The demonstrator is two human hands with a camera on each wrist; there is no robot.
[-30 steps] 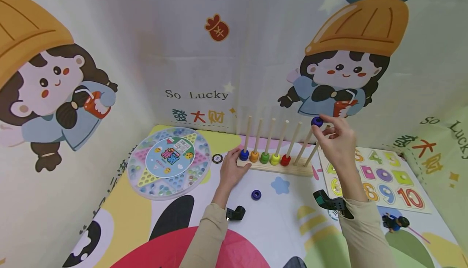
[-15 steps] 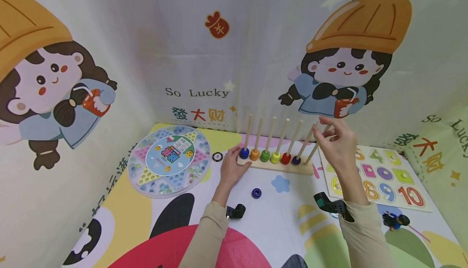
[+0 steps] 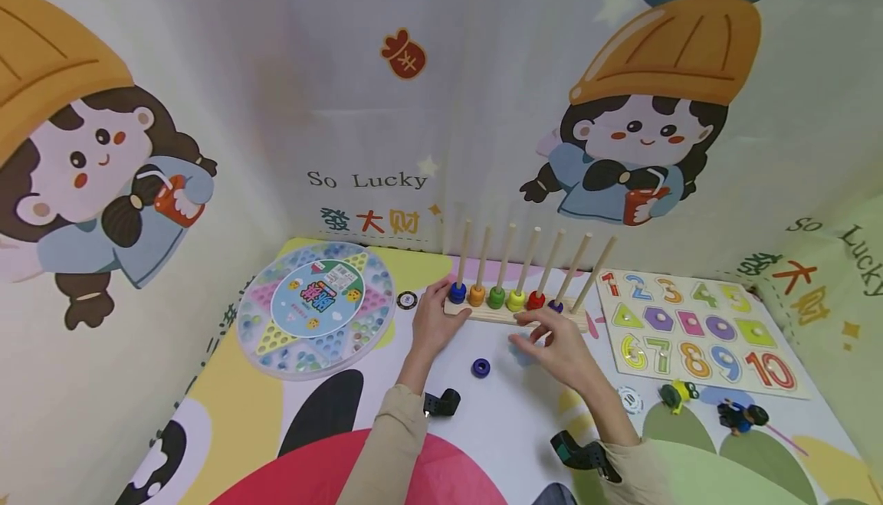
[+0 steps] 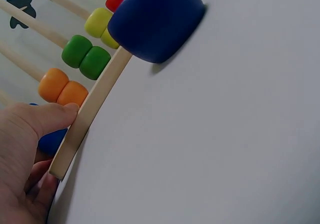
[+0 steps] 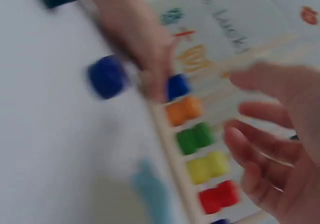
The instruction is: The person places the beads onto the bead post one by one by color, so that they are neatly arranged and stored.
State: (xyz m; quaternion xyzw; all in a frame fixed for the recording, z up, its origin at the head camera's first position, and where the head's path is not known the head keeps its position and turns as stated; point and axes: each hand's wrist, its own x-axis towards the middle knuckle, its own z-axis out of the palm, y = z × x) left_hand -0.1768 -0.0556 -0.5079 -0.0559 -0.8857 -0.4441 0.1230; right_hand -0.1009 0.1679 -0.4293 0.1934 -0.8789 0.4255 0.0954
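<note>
A wooden peg stand (image 3: 534, 316) has seven upright pegs. Pairs of blue, orange (image 4: 63, 86), green (image 4: 86, 57), yellow (image 5: 208, 167) and red (image 5: 219, 197) beads sit low on five of them. A dark blue bead (image 3: 556, 306) is at the foot of the sixth peg; the rightmost carries none. My left hand (image 3: 436, 317) grips the stand's left end, thumb over the front edge of the base. In front of the stand a loose dark blue bead (image 3: 480, 368) lies on the table. My right hand (image 3: 555, 344), fingers bent loosely and holding nothing, hovers right of that bead.
A round marble game board (image 3: 317, 309) lies left, with a small black-and-white chip (image 3: 407, 300) beside it. On the right are a number puzzle board (image 3: 704, 332), a pale chip (image 3: 630, 400) and two small figures (image 3: 678, 395). A printed curtain (image 3: 497, 106) stands behind.
The dark blue bead left my right fingers and dropped down the sixth peg. My right hand then came down and left, toward the loose bead. The left hand has kept its hold.
</note>
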